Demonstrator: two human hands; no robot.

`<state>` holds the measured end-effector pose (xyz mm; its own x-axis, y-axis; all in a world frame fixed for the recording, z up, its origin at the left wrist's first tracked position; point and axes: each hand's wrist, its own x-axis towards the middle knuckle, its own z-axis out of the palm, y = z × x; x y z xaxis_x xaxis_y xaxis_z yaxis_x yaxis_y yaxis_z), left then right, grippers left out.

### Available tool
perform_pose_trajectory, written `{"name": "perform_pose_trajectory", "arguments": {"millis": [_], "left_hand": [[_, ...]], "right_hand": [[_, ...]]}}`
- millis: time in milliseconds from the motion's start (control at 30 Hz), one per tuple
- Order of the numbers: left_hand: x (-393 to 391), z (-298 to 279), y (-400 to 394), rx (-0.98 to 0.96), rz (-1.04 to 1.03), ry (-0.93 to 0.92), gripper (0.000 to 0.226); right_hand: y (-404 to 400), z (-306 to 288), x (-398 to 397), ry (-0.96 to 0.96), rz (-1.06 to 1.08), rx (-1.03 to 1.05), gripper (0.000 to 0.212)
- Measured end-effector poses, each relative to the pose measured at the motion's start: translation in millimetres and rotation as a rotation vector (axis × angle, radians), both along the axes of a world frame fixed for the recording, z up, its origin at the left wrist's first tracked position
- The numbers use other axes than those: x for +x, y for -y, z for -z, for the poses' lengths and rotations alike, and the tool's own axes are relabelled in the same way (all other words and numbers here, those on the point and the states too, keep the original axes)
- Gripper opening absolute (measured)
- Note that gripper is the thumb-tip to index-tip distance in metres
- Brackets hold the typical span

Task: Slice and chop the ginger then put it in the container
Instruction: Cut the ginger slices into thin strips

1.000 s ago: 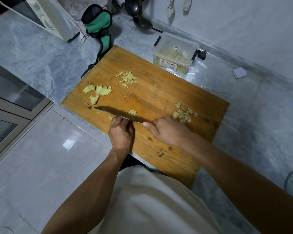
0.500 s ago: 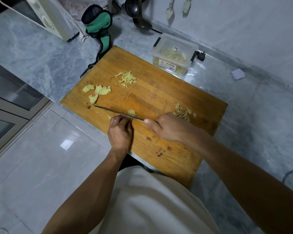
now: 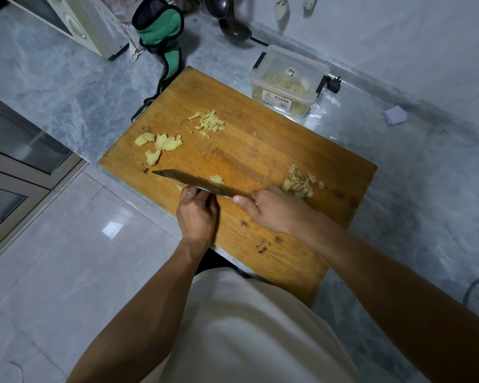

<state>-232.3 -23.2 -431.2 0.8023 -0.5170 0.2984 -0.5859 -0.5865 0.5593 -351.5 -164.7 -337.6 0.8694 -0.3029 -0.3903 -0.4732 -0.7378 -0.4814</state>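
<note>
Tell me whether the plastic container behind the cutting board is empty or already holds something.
Not empty: yellowish chopped pieces show through the clear walls of the plastic container, lying in its lower part. Whether a lid covers it, cannot tell.

Ginger piles (image 3: 208, 123) on cutting board (image 3: 260, 150); container (image 3: 289, 81) behind.

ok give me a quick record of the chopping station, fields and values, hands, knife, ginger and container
left hand: fingers curled on ginger at the blade
right hand: grips cleaver handle
ginger slices: board's left side
ginger strips: far part of board
chopped ginger: beside right hand
cutting board: wooden, on marble counter
plastic container: lidded, behind board, ginger inside
</note>
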Motion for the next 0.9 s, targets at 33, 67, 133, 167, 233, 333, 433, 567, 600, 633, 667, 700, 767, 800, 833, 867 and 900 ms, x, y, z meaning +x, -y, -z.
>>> {"name": "perform_pose_trajectory", "arguments": {"millis": [33, 67, 133, 167, 233, 333, 433, 567, 600, 633, 667, 700, 767, 800, 833, 867, 900], "left_hand": [[0, 0, 0, 0.001, -0.001, -0.008, 0.019], [0, 0, 0, -0.003, -0.002, -0.013, 0.019], [-2, -1, 0, -0.013, 0.0, -0.013, 0.023], [-2, -1, 0, -0.021, -0.002, -0.004, 0.027], [-2, -1, 0, -0.024, -0.016, 0.01, 0.027], [-1, 3, 1, -0.024, -0.024, 0.001, 0.018], [-1, 3, 0, -0.018, -0.021, 0.002, 0.017], [-1, 3, 1, -0.003, -0.009, 0.009, 0.019], [0, 3, 1, -0.005, -0.009, 0.009, 0.02], [0, 3, 1, -0.01, -0.011, 0.008, 0.021], [1, 3, 1, -0.016, -0.011, 0.008, 0.021], [2, 3, 1, -0.02, -0.008, 0.011, 0.021], [1, 3, 2, -0.025, 0.002, 0.024, 0.019], [1, 3, 2, -0.025, 0.008, 0.027, 0.019], [0, 2, 1, -0.025, 0.01, 0.028, 0.02], [0, 1, 0, -0.024, 0.006, 0.027, 0.022], [0, 0, 0, -0.023, 0.0, 0.024, 0.021]], "right_hand": [[0, 1, 0, 0.003, -0.002, 0.007, 0.072], [0, 2, -1, 0.005, -0.006, 0.01, 0.072], [2, 1, -2, 0.001, -0.004, 0.026, 0.071], [3, 0, -2, 0.001, -0.001, 0.034, 0.071], [4, -4, -1, 0.003, -0.002, 0.037, 0.069], [7, -9, 0, 0.006, -0.008, 0.05, 0.069], [9, -11, 4, -0.009, -0.025, 0.041, 0.068], [8, -4, 2, -0.012, -0.027, 0.035, 0.064], [7, -3, 1, -0.01, -0.024, 0.031, 0.064], [7, -1, 0, -0.008, -0.02, 0.029, 0.063], [7, 0, 1, -0.005, -0.016, 0.029, 0.064], [7, 1, 3, -0.004, -0.012, 0.035, 0.065], [7, 3, 6, 0.003, -0.002, 0.053, 0.067], [6, 3, 6, 0.011, 0.005, 0.06, 0.068], [5, 3, 5, 0.018, 0.006, 0.06, 0.069], [3, 4, 4, 0.025, 0.001, 0.051, 0.07], [1, 4, 2, 0.025, -0.007, 0.034, 0.069]]}}
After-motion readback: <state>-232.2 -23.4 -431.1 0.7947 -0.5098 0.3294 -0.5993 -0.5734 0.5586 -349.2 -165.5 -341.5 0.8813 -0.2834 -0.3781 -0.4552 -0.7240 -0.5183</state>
